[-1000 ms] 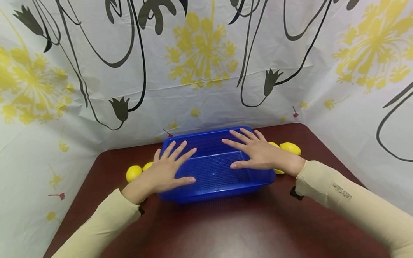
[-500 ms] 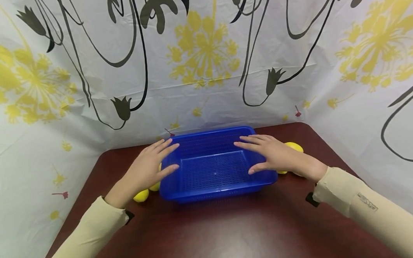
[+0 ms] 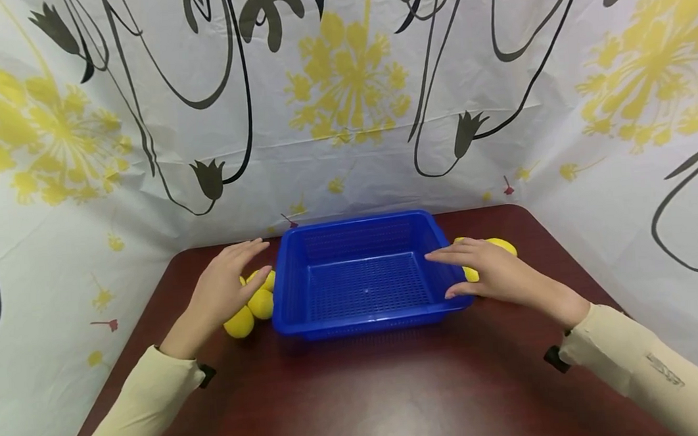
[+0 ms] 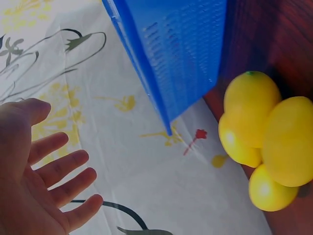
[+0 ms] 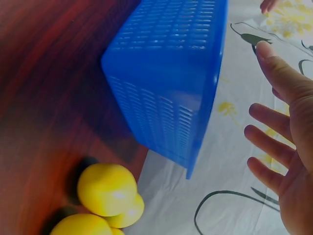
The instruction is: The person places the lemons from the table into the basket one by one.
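Observation:
A blue plastic basket [image 3: 366, 324] with perforated walls stands on the table, and nothing lies inside it. My left hand [image 3: 219, 287] hovers over several yellow lemons [image 3: 239, 324] left of the basket, fingers extended and thumb apart. In the left wrist view those lemons [image 4: 288, 142] sit clustered below the hand, which holds nothing. Over the basket's right rim, my right hand [image 3: 490, 268] is held with relaxed fingers and thumb spread. It partly hides more lemons [image 3: 502, 245] on that side. The right wrist view shows these lemons [image 5: 107, 190] bunched beside the basket, beneath an unfilled palm.
The dark red wooden table [image 3: 370, 395] extends in front of the basket. A white sheet [image 3: 346, 172] printed with yellow flowers and dark stems hangs behind it and along both sides, close to the table's edges.
Both hands have moved apart, from over the basket outward to its left and right sides. The basket stays in place. More lemons show on the left.

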A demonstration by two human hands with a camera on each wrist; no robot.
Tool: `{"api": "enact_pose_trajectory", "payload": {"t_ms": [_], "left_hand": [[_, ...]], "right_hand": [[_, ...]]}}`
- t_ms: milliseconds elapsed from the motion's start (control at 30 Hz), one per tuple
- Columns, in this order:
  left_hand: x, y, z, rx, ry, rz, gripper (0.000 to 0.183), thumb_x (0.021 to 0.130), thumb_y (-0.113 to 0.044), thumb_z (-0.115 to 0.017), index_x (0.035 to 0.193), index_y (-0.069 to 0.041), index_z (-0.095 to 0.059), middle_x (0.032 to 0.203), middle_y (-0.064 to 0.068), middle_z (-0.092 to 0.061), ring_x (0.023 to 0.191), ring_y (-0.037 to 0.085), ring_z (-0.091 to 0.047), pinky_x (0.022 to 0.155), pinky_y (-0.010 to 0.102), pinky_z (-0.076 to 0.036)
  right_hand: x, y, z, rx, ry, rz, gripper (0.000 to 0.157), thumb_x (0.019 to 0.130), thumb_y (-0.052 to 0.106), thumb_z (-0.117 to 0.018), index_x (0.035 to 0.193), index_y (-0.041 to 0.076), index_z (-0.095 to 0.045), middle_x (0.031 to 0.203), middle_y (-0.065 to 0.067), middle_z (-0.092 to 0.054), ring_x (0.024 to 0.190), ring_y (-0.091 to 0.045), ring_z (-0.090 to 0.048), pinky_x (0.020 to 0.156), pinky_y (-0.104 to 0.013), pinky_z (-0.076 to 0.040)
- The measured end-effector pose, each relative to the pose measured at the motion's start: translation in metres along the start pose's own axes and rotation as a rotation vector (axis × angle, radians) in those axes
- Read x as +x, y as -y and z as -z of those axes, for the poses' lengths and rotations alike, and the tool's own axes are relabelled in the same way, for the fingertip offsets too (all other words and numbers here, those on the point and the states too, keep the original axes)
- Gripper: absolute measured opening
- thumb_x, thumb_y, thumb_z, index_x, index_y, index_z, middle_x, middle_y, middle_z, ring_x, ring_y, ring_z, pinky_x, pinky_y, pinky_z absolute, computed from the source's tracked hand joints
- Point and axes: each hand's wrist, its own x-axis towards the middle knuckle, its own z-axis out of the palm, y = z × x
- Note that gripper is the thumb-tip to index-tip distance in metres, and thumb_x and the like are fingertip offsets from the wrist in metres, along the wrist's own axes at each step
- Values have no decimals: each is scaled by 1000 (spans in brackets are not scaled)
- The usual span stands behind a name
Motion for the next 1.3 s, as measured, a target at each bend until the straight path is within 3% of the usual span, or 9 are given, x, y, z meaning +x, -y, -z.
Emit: {"api": "enact_pose_trajectory", "payload": {"t_ms": [100, 333, 533, 867, 1300], "left_hand": [[-3, 6, -3, -11, -13, 23, 44, 95, -29, -65, 135, -12, -60, 140, 13, -60, 129, 35, -54, 104, 55, -48], [-14, 20, -14, -23, -46, 54, 39, 94, -25, -66, 130, -10, -63, 134, 13, -64, 124, 34, -56, 100, 55, -50], [-23, 31, -24, -17, -38, 98, 36, 94, -27, -66, 126, -10, -65, 129, 13, -66, 120, 34, -58, 97, 54, -52], [-28, 40, -40, -28, -19, 102, 35, 92, -25, -69, 122, -7, -67, 124, 12, -68, 114, 33, -60, 93, 52, -54], [-29, 52, -61, -10, 86, 143, 40, 91, -29, -71, 124, -8, -66, 129, 15, -66, 120, 37, -59, 97, 56, -52]], "right_hand": [[-8, -1, -2, 6, -52, 18, 66, 67, 39, -88, 127, 23, -67, 115, 6, -73, 102, -16, -62, 82, -33, -52], [-27, -1, -8, 58, -118, 28, 59, 62, 31, -91, 117, 19, -73, 110, 7, -75, 105, -17, -64, 97, -15, -41], [-37, -2, -17, 126, -161, 50, 51, 64, 32, -90, 110, 16, -76, 105, 8, -74, 102, -10, -62, 100, -3, -36], [-41, 2, -24, 182, -163, 1, 47, 61, 23, -92, 105, 17, -77, 101, 8, -75, 99, -6, -63, 98, 0, -37], [-44, -1, -33, 207, -232, 81, 36, 61, 17, -91, 95, 14, -78, 94, 5, -74, 94, -11, -62, 92, -3, -40]]}}
